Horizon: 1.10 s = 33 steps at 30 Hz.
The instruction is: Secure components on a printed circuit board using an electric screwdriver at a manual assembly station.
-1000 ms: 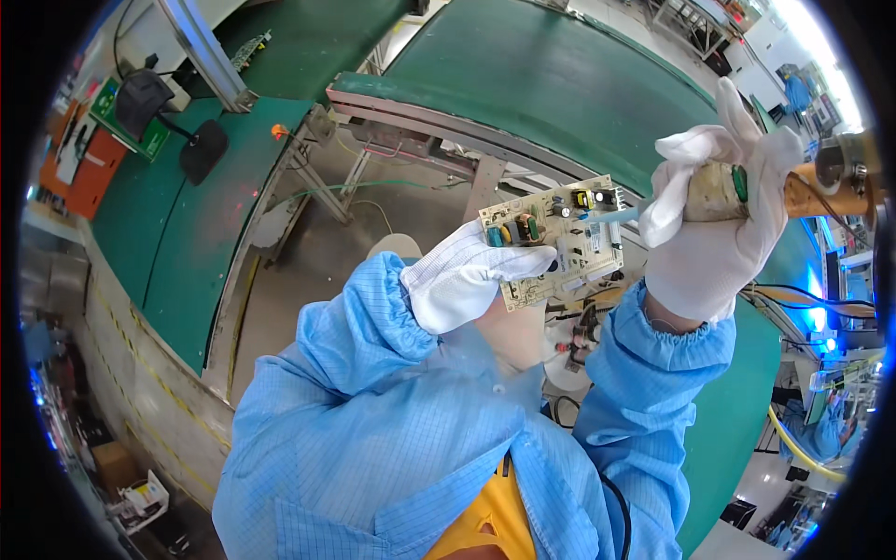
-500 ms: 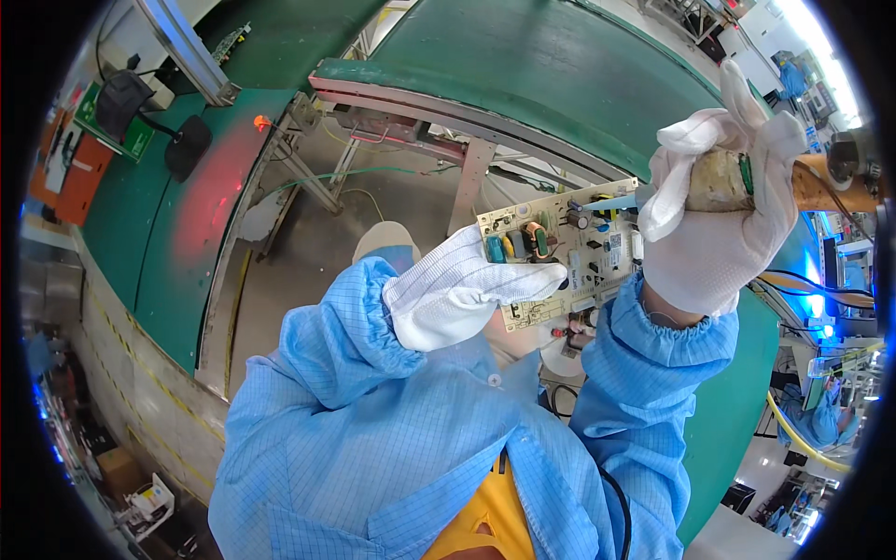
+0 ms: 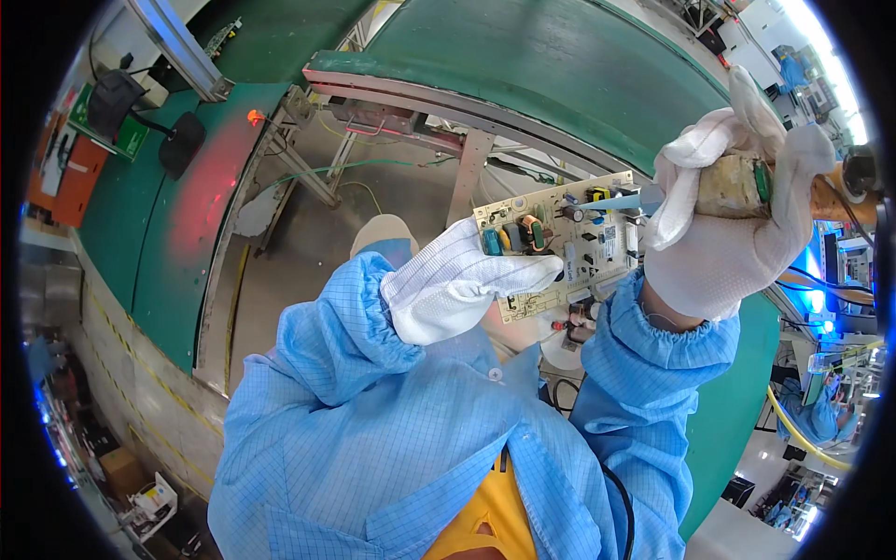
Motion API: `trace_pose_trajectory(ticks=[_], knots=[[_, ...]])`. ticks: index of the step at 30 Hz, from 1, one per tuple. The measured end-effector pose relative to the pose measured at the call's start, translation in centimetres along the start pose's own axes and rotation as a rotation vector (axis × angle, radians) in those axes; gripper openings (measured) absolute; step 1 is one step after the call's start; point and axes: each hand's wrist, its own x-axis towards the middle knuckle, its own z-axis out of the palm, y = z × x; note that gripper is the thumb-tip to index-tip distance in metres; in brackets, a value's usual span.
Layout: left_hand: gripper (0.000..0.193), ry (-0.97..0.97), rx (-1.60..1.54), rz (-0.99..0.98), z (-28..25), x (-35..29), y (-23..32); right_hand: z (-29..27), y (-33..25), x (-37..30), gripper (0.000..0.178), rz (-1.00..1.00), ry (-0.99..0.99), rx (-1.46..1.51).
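At far left, a black stand (image 3: 182, 145) rests on a green worktop (image 3: 103, 257). Nearer centre, the left gloved hand (image 3: 443, 287) pinches a circuit board (image 3: 581, 266) above the floor (image 3: 289, 289). Rightward, a blue blade (image 3: 614, 203) overlaps the board, contact unclear; raised parts (image 3: 534, 233) crowd it, seemingly demanding steadiness. The right gloved hand's (image 3: 723, 257) fingers wrap its taped handle (image 3: 730, 187).

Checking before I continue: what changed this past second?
The right hand shifted right in view; its pale blue tool moved up the circuit board, nearer the yellow part. Red glow brightened on the left green table. Nothing was taken or released: the left hand still holds the board.
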Motion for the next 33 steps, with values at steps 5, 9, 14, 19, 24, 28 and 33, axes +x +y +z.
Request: trace_pose_trajectory(ticks=[5, 9, 14, 19, 24, 28, 33], knots=[[0.038, 0.038, -0.027, -0.023, -0.4, -0.6, 0.2, -1.3, 2.3, 0.8, 0.051, -0.051, -0.075, 0.358], [0.035, 0.048, 0.2, 0.186, -0.5, -1.2, 0.1, -1.0, 1.2, 0.6, 0.051, -0.007, -0.001, 0.106], [0.032, 0.11, 0.007, 0.009, 0.1, -1.4, 0.9, -1.4, 0.9, 0.4, 0.052, 0.002, 0.074, -0.069], [0.033, 0.149, -0.303, -0.131, 0.7, -1.3, 1.0, -1.4, 2.4, 0.8, 0.053, -0.015, 0.063, 0.013], [0.034, 0.152, -0.346, -0.143, 1.3, -1.4, 1.5, -1.2, 2.0, 0.6, 0.051, -0.062, 0.073, -0.086], [0.035, 0.139, -0.351, -0.144, 1.4, -1.4, 1.7, -1.2, 1.6, 0.3, 0.049, -0.094, 0.078, -0.169], [0.036, 0.165, -0.333, -0.133, 1.0, -1.5, 1.3, -1.2, 1.4, 0.2, 0.047, -0.127, 0.075, -0.272]])
